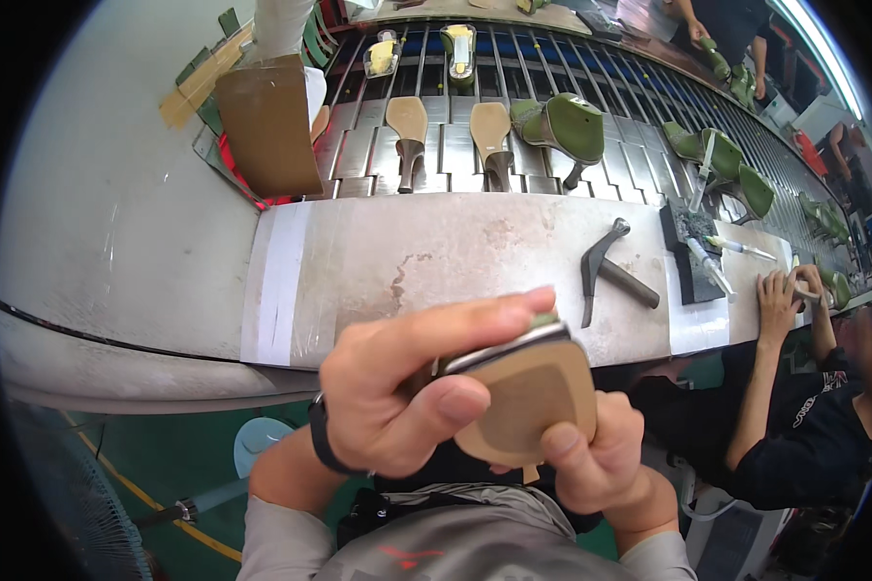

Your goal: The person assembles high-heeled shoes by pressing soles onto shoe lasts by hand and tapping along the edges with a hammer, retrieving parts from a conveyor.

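In front of my chest I hold a shoe (528,387), its tan sole turned up toward me. A little green shows at its far edge, but most of the upper is hidden behind the sole and my fingers. My left hand (402,382) is wrapped round the shoe's left side, with the fingers over the far edge and the thumb by the sole. My right hand (601,455) grips the near right end, its thumb pressed on the sole. A hammer (610,271) lies on the bench just beyond the shoe.
A pale bench (455,252) borders the slatted conveyor (358,145), which carries green heeled shoes (572,126) and tan soles (407,116) with brown heels. Brushes (712,266) rest by a black block (683,232). A cardboard piece (266,126) stands left. A co-worker (804,416) sits right.
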### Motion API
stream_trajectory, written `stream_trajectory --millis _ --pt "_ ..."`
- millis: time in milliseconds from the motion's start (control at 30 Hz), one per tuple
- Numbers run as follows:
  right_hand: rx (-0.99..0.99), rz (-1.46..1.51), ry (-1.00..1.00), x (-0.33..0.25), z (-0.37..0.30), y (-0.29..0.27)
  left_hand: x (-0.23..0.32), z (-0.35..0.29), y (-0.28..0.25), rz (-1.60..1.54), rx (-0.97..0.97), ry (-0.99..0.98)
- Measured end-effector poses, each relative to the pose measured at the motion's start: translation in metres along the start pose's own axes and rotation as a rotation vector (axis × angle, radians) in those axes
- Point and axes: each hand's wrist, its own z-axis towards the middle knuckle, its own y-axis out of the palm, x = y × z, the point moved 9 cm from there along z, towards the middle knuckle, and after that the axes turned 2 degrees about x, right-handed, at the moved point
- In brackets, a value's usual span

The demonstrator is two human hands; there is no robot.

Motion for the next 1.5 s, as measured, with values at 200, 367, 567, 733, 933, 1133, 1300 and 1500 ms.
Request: stream_trajectory --millis 200,367,567,733,933,1133,1300,1500 --pt "-0.067 -0.139 -0.134 -0.015 -0.002 0.029 0.013 -0.021 -0.016 -0.052 0.243 -0.206" --pt "-0.043 -0.184 -0.185 -0.026 0.005 0.041 0.032 -0.020 -0.021 0.073 0.292 -0.274" --pt "-0.017 -0.221 -0.286 -0.028 0.007 0.053 0.040 -0.016 -0.021 0.293 0.232 -0.233" --pt "0.072 -0.111 -0.363 -0.024 0.016 0.050 0.044 -0.017 -0.046 0.398 0.457 -0.216" --pt "0.091 -0.137 -0.349 -0.020 0.021 0.049 0.051 -0.014 -0.047 0.730 0.371 -0.049" --pt "0.053 -0.112 -0.292 -0.012 0.027 0.052 0.048 -0.015 -0.062 0.792 0.413 -0.159" --pt "0.023 -0.249 -0.308 -0.004 0.027 0.052 0.039 -0.013 -0.080 0.679 0.523 -0.239" --pt "0.021 -0.215 -0.230 0.010 0.038 0.047 0.036 -0.012 -0.091 0.720 0.560 -0.253"
